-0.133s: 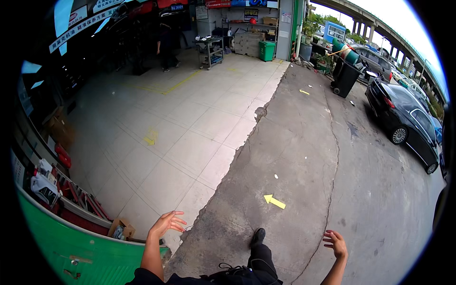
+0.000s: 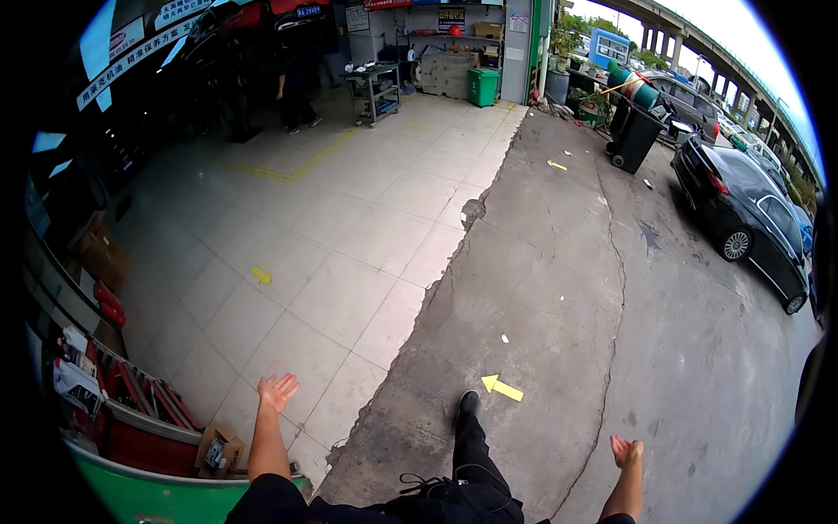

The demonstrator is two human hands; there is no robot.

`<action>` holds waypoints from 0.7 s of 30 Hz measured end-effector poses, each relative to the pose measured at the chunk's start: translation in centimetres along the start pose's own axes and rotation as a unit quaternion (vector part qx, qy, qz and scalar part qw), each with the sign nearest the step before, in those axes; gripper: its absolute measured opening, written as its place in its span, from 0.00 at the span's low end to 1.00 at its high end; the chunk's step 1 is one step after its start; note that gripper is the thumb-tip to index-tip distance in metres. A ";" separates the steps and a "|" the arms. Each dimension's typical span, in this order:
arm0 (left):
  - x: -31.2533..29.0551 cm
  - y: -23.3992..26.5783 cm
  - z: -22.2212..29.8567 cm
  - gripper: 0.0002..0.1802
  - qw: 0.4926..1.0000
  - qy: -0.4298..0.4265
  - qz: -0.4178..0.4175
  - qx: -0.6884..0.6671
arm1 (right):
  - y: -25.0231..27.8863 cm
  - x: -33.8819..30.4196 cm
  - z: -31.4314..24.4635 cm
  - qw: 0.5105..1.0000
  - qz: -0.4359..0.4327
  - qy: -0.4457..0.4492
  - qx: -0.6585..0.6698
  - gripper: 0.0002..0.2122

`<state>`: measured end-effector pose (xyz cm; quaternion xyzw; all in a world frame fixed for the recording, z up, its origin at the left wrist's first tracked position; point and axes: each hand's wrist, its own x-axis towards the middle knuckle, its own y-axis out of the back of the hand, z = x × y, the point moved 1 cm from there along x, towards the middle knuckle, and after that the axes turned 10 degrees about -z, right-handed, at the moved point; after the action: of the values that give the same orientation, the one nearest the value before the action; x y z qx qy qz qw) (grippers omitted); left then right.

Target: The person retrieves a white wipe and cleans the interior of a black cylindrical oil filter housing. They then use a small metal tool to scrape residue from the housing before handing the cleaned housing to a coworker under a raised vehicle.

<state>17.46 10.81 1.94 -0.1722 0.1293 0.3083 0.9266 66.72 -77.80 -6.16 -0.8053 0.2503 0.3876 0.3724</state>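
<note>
My left hand (image 2: 278, 390) spreads wide, empty, lower left over pale tiles (image 2: 340, 297) — my right hand (image 2: 627, 451), lower right, loosely curled, holds nothing.

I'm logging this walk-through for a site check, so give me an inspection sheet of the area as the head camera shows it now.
Surface: pale tiled floor meeting cracked grey concrete.
Job's things: nothing held; yellow painted arrow ahead of the black shoe.
Clutter: small cardboard box, red tools by the green bin rim.
Grippers: left hand open and empty; right hand empty.
Cables: nothing seen.
Surroundings: black parked car, green waste bin, person standing in the shop.
</note>
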 end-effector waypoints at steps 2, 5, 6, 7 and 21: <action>6.4 -0.8 7.1 0.40 0.996 -0.061 0.058 -0.025 | -9.4 2.1 -3.1 0.917 -0.106 0.111 -0.368 0.34; 12.0 1.3 17.5 0.37 0.984 -0.136 0.111 -0.033 | -29.5 2.6 -3.4 0.847 -0.208 0.171 -0.458 0.34; 14.0 2.3 19.5 0.36 0.985 -0.120 0.125 -0.016 | -36.1 2.4 -2.4 0.822 -0.233 0.200 -0.480 0.34; 17.5 2.1 19.5 0.35 0.985 -0.106 0.135 -0.012 | -42.6 2.2 -0.6 0.778 -0.248 0.205 -0.540 0.33; 66.8 -5.5 27.5 0.36 0.955 0.094 0.241 0.147 | -105.5 19.5 29.0 0.670 -0.325 0.062 -0.665 0.37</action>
<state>76.38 52.88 5.05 -0.0264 0.2971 0.4823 0.8237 138.18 6.01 8.58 -0.8922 -0.3286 0.2552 -0.1758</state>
